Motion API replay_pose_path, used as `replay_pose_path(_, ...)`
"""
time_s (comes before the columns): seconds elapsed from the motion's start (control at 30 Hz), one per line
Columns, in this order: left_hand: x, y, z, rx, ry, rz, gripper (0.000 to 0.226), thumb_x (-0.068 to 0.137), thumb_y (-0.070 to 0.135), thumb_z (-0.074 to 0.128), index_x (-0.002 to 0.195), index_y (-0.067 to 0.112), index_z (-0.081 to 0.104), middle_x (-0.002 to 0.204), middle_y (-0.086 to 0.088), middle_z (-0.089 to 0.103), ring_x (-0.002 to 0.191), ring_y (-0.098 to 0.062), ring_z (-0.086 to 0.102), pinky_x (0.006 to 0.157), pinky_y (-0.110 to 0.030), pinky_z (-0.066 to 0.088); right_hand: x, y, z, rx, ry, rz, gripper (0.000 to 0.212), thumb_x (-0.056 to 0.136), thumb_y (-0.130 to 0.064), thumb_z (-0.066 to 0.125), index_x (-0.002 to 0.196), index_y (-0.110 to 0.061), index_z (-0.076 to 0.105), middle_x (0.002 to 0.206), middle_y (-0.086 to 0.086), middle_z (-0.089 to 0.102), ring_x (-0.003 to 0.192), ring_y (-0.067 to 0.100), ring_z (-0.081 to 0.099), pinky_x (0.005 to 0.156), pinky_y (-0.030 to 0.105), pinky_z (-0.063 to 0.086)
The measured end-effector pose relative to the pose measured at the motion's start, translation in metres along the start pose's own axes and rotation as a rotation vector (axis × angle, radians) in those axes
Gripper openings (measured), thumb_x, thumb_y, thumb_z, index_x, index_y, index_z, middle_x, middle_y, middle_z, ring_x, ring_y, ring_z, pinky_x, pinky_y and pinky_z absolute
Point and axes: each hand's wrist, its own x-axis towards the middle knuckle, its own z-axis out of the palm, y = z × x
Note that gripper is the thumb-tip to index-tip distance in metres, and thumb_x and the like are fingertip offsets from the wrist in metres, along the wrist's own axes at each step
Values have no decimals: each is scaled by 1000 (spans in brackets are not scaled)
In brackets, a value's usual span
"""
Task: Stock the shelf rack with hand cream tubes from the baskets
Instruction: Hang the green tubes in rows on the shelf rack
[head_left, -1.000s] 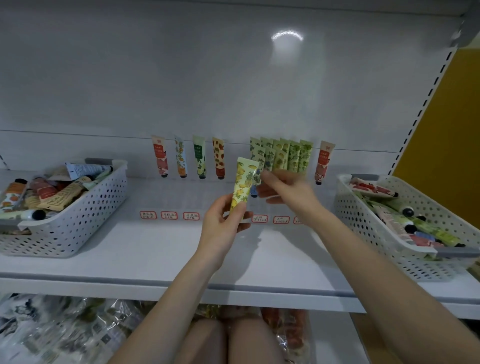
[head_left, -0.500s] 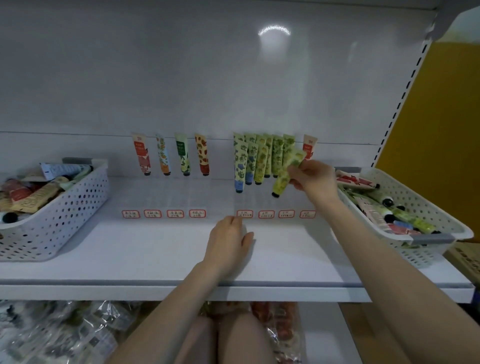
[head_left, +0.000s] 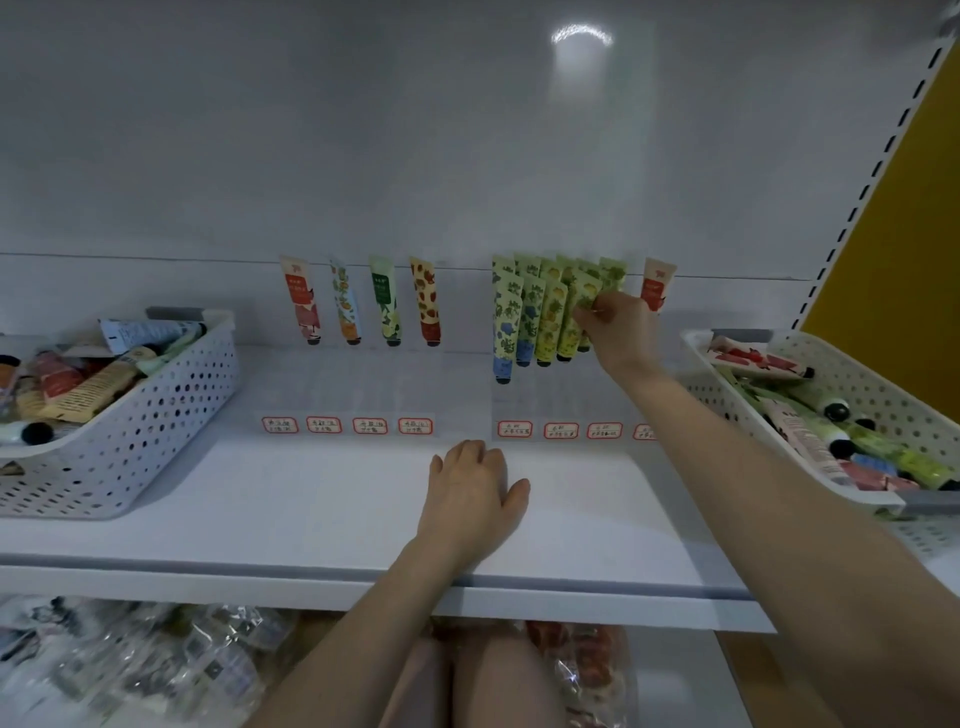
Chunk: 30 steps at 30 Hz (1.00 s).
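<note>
Moved: my right grip (head_left: 618, 327) has carried the green tube (head_left: 582, 299) out of its tilt and into the upright row (head_left: 540, 312); my left has not shifted.
Left basket (head_left: 171, 410): piled with mixed tubes at the left end of the shelf (head_left: 311, 499), in reach for later.
Single tubes (head_left: 363, 301): four, well apart, each behind its own label (head_left: 348, 425).
Left grip (head_left: 470, 493): fingers apart, flat on the shelf, holding nothing; I judge it steadies me.
Right grip: clamped on the green tube's upper part, setting it beside its matching kind at the far wall.
Right basket (head_left: 857, 384): more tubes, just beside my right arm.
</note>
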Motion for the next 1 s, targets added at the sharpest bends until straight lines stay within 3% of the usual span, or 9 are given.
replay_pose_path(0.2,1,-2,4,-1,15,2,31,91,42,42,86,14,53,99,-2,53,98,-19,46,89,-35,38,2,2,5,-98,-42,-21,37,92,-10,53,58,-7,39,54,2,36,51,14,32,40,17,18)
replay_pose_path(0.47,0,-1,4,1,27,15,26,92,41,41,83,17,46,99,-1,53,99,-18,46,89,-33,37,5,6,8,-208,-53,-44,32,94,-14,51,64,-7,43,65,8,47,59,19,41,45,24,24)
replay_pose_path(0.6,0,-1,4,12,26,12,29,92,42,40,89,15,51,102,-1,53,101,-18,47,92,-34,38,8,8,10,-222,-67,-30,41,94,-15,52,57,-14,35,56,2,40,59,20,41,45,24,26)
replay_pose_path(0.83,0,0,2,-1,30,18,25,92,41,40,83,18,43,101,-3,54,99,-18,47,91,-34,38,7,6,8,-201,-68,-19,43,94,-14,51,56,-17,32,55,-1,37,50,9,33,45,23,24)
replay_pose_path(1.0,0,1,3,-15,47,21,26,92,41,41,83,18,47,96,0,53,96,-16,48,91,-33,39,2,8,6,-171,-104,-22,28,94,-13,51,68,-7,47,62,2,45,59,18,42,50,24,28)
